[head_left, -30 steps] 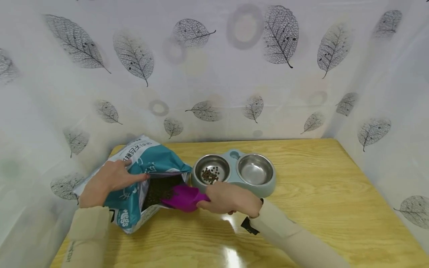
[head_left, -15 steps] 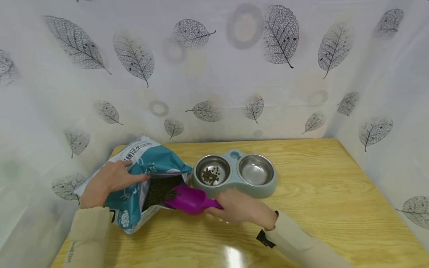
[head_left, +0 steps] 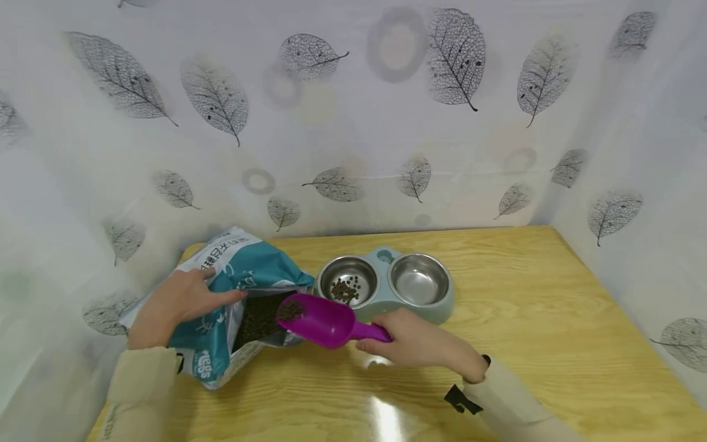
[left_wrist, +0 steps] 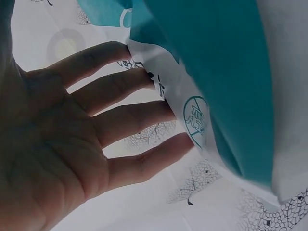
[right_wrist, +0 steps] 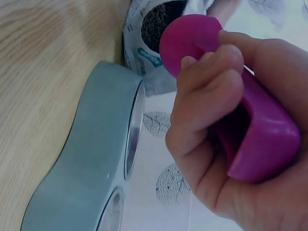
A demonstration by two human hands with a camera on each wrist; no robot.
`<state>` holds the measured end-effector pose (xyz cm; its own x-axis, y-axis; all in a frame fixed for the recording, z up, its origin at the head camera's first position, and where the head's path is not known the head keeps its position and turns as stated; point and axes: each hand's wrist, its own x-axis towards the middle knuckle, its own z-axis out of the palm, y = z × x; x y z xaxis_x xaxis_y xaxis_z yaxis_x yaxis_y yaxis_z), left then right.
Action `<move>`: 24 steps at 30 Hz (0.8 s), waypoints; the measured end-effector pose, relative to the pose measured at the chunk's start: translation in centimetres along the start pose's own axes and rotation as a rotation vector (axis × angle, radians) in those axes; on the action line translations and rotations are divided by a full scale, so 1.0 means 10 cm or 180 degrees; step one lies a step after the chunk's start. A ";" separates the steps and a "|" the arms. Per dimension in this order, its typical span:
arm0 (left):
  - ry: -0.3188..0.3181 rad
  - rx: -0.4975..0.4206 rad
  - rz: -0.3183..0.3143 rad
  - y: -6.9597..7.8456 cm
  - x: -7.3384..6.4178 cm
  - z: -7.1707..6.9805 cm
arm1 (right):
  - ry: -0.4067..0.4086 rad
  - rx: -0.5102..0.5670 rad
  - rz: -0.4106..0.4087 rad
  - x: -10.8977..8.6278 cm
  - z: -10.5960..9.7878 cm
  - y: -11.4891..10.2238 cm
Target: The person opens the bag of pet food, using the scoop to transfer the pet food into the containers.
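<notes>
A teal and white pet food bag (head_left: 270, 264) lies at the left of the table, its mouth gaping toward the right with brown kibble (head_left: 256, 322) inside. My left hand (head_left: 182, 304) rests on the bag, thumb reaching to the mouth's upper edge. In the left wrist view, its fairly straight, spread fingers touch the bag's side (left_wrist: 211, 72). My right hand (head_left: 414, 341) grips the handle of a magenta scoop (head_left: 326, 322), fingers curled round it in the right wrist view. A small heap of kibble (head_left: 289, 310) sits at the scoop's front, which overlaps the bag's mouth.
Just behind the scoop stands a pale blue double pet bowl (head_left: 381, 298). Its left steel bowl (head_left: 364, 273) contains some kibble; the right steel bowl (head_left: 418, 279) shows bare metal. A leaf-patterned curtain (head_left: 359, 135) surrounds the wooden table (head_left: 525, 294) at back and sides.
My right hand has drawn the scoop rightward, out of the bag's mouth, and its front now shows kibble. The left hand has stayed on the bag.
</notes>
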<state>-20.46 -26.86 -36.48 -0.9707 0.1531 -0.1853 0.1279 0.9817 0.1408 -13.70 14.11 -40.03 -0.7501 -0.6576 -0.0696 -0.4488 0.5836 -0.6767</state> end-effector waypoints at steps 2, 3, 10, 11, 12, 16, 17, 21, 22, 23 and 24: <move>0.0044 0.0018 0.0017 -0.02 -0.01 0.00 | -0.0002 0.0071 0.0047 -0.03 -0.02 0.02; 0.0071 0.0026 0.0035 -0.03 -0.02 -0.01 | -0.0019 0.0144 0.0090 -0.04 -0.03 0.03; 0.0087 0.0037 0.0044 -0.04 -0.02 -0.03 | -0.0129 0.0733 0.0416 -0.15 -0.07 0.16; 0.0079 0.0048 0.0034 -0.04 -0.02 -0.03 | -0.0118 0.0768 0.0440 -0.17 -0.08 0.18; 0.0073 0.0052 0.0031 -0.03 -0.01 -0.03 | -0.0101 0.0794 0.0467 -0.18 -0.10 0.20; 0.0053 0.0075 0.0016 -0.03 -0.01 -0.03 | 0.0086 0.0665 0.0555 -0.25 -0.23 0.26; 0.0044 0.0071 0.0016 -0.03 -0.01 -0.03 | 0.0157 0.0610 0.0587 -0.26 -0.26 0.26; 0.0035 0.0069 0.0014 -0.04 0.00 -0.01 | 0.0462 0.0425 0.0806 -0.28 -0.37 0.30; 0.0036 0.0065 0.0014 -0.04 -0.01 -0.01 | 0.0527 0.0401 0.0858 -0.28 -0.39 0.31; 0.0043 0.0067 0.0016 -0.03 -0.01 0.00 | 0.0579 0.0374 0.0895 -0.29 -0.40 0.32; 0.0053 0.0067 0.0017 -0.03 -0.01 0.00 | 0.0621 0.0348 0.0930 -0.28 -0.41 0.33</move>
<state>-20.42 -27.19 -36.52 -0.9732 0.1565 -0.1684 0.1372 0.9831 0.1211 -15.07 19.85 -39.10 -0.9222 -0.3614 -0.1375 -0.1555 0.6721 -0.7239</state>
